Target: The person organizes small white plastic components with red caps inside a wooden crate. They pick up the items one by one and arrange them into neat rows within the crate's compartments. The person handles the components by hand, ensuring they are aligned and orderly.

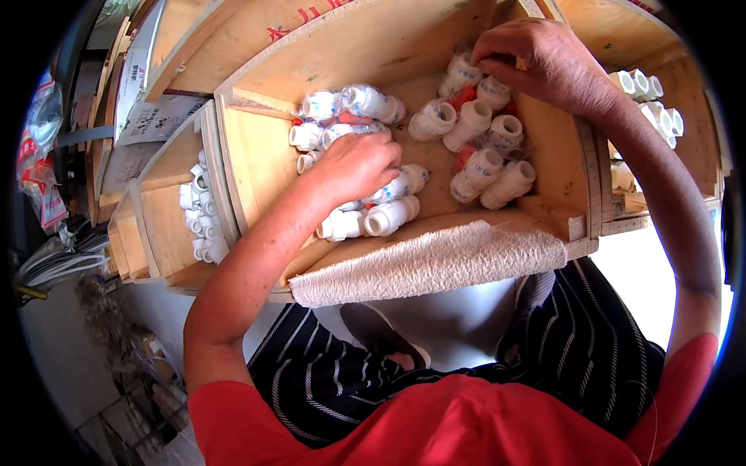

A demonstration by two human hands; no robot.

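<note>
My left hand [364,163], back upward and fingers curled, lies over the left group of white plastic pipe fittings [387,216] in a wooden bin [443,198]. Its fingertips point down beside one fitting; whether they pinch anything is hidden. At the bin's far right corner, my right hand [539,67] bends its thumb and fingers together just above the right group of white fittings [469,125]. I cannot tell if it holds the plastic film there. Many fittings are wrapped in clear film with blue print, and red parts show between them.
A rolled light towel [431,262] covers the bin's front edge. The left neighbouring bin holds small white fittings [204,215]; the right one holds white pipe pieces [658,110]. Tall wooden dividers [224,169] separate the bins. A printed carton [157,116] stands at far left.
</note>
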